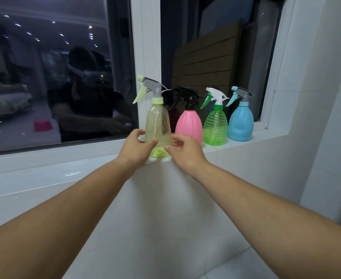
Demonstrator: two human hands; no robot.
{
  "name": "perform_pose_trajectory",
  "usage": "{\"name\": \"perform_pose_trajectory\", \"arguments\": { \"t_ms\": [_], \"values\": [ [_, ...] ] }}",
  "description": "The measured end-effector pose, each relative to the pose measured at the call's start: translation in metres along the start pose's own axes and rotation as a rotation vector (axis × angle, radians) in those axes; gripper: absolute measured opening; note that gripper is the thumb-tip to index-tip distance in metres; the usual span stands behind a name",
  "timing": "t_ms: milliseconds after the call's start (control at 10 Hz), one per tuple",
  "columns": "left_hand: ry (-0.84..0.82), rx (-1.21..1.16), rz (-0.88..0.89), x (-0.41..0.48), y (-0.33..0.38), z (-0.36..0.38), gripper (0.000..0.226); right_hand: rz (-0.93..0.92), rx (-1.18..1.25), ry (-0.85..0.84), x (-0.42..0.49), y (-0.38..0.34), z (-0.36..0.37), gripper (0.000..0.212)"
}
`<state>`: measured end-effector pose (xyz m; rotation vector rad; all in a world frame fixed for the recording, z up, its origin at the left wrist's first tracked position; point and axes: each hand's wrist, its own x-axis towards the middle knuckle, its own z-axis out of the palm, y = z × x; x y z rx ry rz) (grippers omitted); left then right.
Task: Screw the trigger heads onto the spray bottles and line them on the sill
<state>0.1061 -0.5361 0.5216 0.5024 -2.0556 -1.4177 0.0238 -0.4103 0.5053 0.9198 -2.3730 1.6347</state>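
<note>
Four spray bottles with trigger heads stand in a row on the white sill (246, 143). The clear yellow bottle (159, 121) is leftmost, near the sill's front edge, with a grey and pale green head. To its right are a pink bottle (189, 125) with a black head, a ribbed green bottle (215, 125) with a white head, and a blue bottle (241, 123) with a grey head. My left hand (137, 147) grips the yellow bottle's lower left side with thumb and fingers. My right hand (185, 152) pinches its lower right edge. All heads point left.
A white window frame post (147, 47) rises just behind the yellow bottle. Dark window glass (55, 77) reflects the room. A white wall (316, 97) closes the sill's right end, and white tiled wall (165, 198) drops below the sill.
</note>
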Motion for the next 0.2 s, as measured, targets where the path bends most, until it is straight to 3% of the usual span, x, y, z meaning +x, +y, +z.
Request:
{"name": "perform_pose_trajectory", "arguments": {
  "t_ms": [100, 200],
  "values": [
    [0.006, 0.015, -0.016, -0.003, 0.001, -0.001, 0.061, 0.010, 0.000, -0.007, -0.005, -0.003, -0.004, 0.050],
    [0.151, 0.093, 0.044, -0.005, 0.000, 0.000, 0.068, 0.024, 0.023, 0.042, -0.012, -0.003, -0.016, 0.047]
  ]
}}
